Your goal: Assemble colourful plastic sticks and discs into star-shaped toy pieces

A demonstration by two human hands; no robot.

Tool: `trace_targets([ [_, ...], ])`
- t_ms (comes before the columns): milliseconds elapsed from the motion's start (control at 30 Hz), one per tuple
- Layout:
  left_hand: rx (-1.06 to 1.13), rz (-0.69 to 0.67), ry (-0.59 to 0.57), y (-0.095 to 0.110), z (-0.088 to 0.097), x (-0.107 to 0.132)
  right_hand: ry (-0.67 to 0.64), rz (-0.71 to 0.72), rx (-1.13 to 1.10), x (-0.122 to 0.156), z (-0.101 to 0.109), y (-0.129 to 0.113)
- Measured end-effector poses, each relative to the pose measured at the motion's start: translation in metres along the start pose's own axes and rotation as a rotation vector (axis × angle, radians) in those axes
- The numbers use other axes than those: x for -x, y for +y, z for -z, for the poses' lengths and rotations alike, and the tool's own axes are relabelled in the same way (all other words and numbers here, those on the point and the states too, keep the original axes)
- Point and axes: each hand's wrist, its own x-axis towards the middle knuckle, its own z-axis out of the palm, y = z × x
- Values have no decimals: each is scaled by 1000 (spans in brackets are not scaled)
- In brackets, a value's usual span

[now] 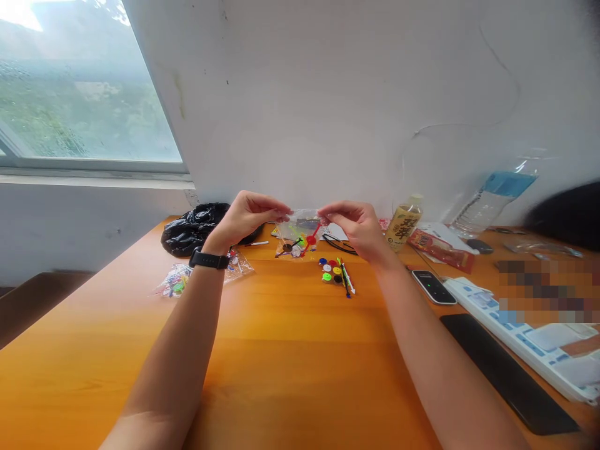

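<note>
Between my two raised hands hangs a clear plastic bag (300, 220) with small coloured pieces inside. My left hand (250, 215), with a black watch (209, 258) on its wrist, pinches the bag's upper left edge. On the upper right edge, the fingers of my right hand (352, 224) are pinched too. A red arrow-shaped piece (311, 240) reaches up close to my right fingertips; whether it is inside the bag I cannot tell. Below, on the table, lie several coloured round pieces (332, 270) beside a bundle of thin arrow-shaped pieces (347, 278).
Filled clear bags (177, 281) and a black plastic bag (194, 228) lie at left. At right are a drink bottle (404, 224), a red packet (440, 250), a phone-like device (434, 287), a white power strip (520, 337) and a dark flat slab (506, 372).
</note>
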Motion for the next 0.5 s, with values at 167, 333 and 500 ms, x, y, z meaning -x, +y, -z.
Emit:
trace_targets([
  [167, -33, 6, 16, 3, -2, 1, -41, 20, 14, 2, 1, -5],
  [333, -26, 3, 62, 1, -10, -2, -35, 59, 44, 2, 0, -10],
  [500, 33, -30, 80, -6, -17, -6, -25, -29, 39, 0, -3, -9],
])
